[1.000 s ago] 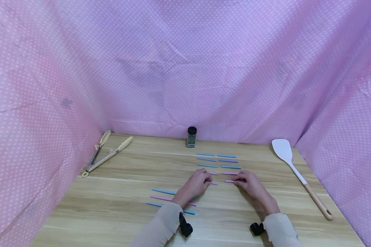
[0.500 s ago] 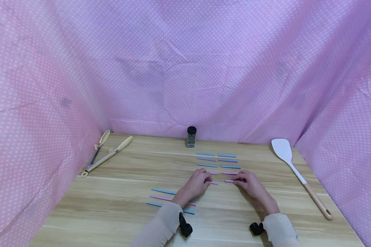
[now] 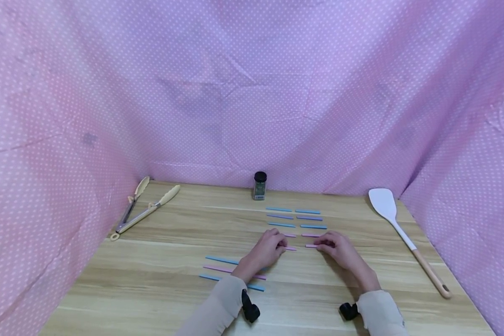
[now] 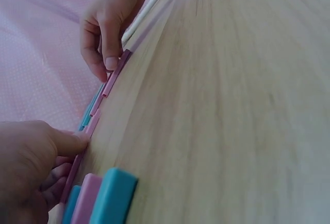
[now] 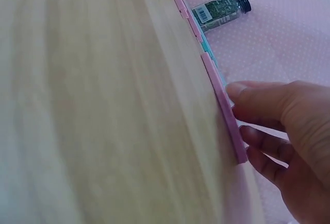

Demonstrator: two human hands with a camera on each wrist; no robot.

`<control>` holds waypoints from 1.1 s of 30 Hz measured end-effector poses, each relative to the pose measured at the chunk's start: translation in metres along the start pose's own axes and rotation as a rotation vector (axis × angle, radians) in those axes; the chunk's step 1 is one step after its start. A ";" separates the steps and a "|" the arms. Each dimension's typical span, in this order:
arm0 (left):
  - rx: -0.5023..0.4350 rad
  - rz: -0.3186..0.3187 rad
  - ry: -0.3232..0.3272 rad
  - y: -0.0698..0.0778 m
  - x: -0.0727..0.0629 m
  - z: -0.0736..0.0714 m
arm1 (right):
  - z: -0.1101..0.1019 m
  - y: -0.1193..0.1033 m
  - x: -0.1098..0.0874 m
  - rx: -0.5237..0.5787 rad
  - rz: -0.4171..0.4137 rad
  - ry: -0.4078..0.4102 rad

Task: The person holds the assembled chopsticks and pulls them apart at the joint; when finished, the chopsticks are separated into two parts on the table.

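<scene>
Next to no change over the last sec: L hand (image 3: 266, 249) and R hand (image 3: 341, 250) sit at the same spots as before, and no strip has visibly shifted. For the work, prob. a steadying pause on the nearest pink pair; no fresh headway that I can see. L hand has thumb + curled fingers pinching the L pink strip (image 3: 291, 248), whose free end pokes out twd R hand. R hand: fingers bent, tips at the R pink strip (image 3: 311, 246), which juts out twd L hand; can't tell if it's a firm pinch or just a touch. The 2 strips lie roughly in line btwn the hands, ends apart w/ a gap. Just beyond the fingertips: another pink pair (image 3: 311, 235), partly covered; past that, blue strips (image 3: 313, 227) and purple strips (image 3: 309, 218), also in 2 columns. Nearer the body, under L forearm (image 3: 218, 303): a blue/pink/blue batch (image 3: 217, 269), middle hidden, not being handled as of now. Farther out, spice jar (image 3: 260, 189) beyond L hand, tongs (image 3: 149, 214) well off to its left, spatula (image 3: 383, 203) well right of R hand; none of these 3 touched.
</scene>
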State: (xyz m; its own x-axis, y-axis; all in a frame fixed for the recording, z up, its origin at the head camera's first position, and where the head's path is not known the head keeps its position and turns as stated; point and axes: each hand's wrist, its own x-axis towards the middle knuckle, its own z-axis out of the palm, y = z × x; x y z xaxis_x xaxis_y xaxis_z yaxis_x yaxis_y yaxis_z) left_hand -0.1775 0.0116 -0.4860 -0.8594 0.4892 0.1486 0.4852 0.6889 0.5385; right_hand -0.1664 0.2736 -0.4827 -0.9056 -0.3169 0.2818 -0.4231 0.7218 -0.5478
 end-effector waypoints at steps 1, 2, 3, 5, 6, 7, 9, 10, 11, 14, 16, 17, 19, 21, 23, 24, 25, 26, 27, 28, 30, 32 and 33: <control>0.005 0.008 0.009 -0.001 -0.002 -0.002 | -0.001 -0.003 0.000 -0.005 -0.001 0.001; 0.013 0.013 0.015 -0.002 -0.003 -0.005 | -0.001 -0.006 0.001 -0.008 -0.010 0.007; 0.021 0.022 0.025 -0.003 -0.005 -0.009 | -0.002 -0.009 0.002 -0.011 -0.018 0.014; 0.021 0.030 0.039 -0.007 -0.010 -0.018 | -0.003 -0.018 0.004 -0.016 -0.037 0.026; 0.021 0.030 0.045 -0.010 -0.012 -0.022 | -0.003 -0.023 0.005 -0.015 -0.047 0.032; 0.015 0.029 0.048 -0.013 -0.016 -0.028 | -0.003 -0.028 0.006 -0.016 -0.056 0.033; -0.005 0.021 0.055 -0.020 -0.023 -0.041 | -0.001 -0.038 0.007 -0.002 -0.060 0.020; -0.018 0.009 0.055 -0.024 -0.028 -0.047 | 0.000 -0.042 0.008 0.011 -0.063 0.010; -0.030 -0.008 0.054 -0.028 -0.032 -0.053 | 0.001 -0.046 0.009 0.027 -0.065 -0.003; -0.067 -0.042 0.056 -0.042 -0.045 -0.070 | 0.008 -0.057 0.009 0.085 -0.101 -0.023; -0.078 -0.054 0.065 -0.054 -0.055 -0.078 | 0.012 -0.064 0.009 0.126 -0.114 -0.034; -0.087 -0.060 0.071 -0.060 -0.059 -0.082 | 0.014 -0.067 0.009 0.137 -0.113 -0.038; -0.116 -0.070 0.082 -0.070 -0.070 -0.088 | 0.019 -0.072 0.009 0.162 -0.113 -0.050; -0.145 -0.094 0.082 -0.080 -0.079 -0.093 | 0.024 -0.078 0.009 0.180 -0.102 -0.065; -0.177 -0.118 0.079 -0.087 -0.088 -0.097 | 0.031 -0.083 0.010 0.201 -0.098 -0.075; -0.191 -0.126 0.077 -0.090 -0.092 -0.100 | 0.034 -0.086 0.010 0.216 -0.101 -0.080; -0.198 -0.131 0.075 -0.092 -0.096 -0.102 | 0.037 -0.089 0.011 0.227 -0.096 -0.088; -0.202 -0.132 0.075 -0.095 -0.099 -0.103 | 0.040 -0.093 0.011 0.238 -0.085 -0.099; -0.202 -0.126 0.076 -0.097 -0.102 -0.105 | 0.043 -0.096 0.011 0.249 -0.078 -0.109; -0.200 -0.119 0.076 -0.098 -0.104 -0.106 | 0.047 -0.099 0.012 0.262 -0.068 -0.121; -0.193 -0.107 0.071 -0.101 -0.107 -0.108 | 0.052 -0.105 0.013 0.280 -0.060 -0.145; -0.187 -0.100 0.056 -0.103 -0.110 -0.109 | 0.058 -0.111 0.014 0.293 -0.059 -0.170; -0.183 -0.098 0.044 -0.104 -0.111 -0.110 | 0.061 -0.114 0.014 0.301 -0.062 -0.183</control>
State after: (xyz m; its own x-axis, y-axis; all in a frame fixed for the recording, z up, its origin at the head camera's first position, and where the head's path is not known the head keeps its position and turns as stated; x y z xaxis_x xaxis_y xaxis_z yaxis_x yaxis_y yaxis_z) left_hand -0.1503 -0.1733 -0.4675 -0.9094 0.3978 0.1218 0.3647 0.6214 0.6935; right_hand -0.1331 0.1493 -0.4648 -0.8566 -0.4793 0.1910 -0.4427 0.4928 -0.7491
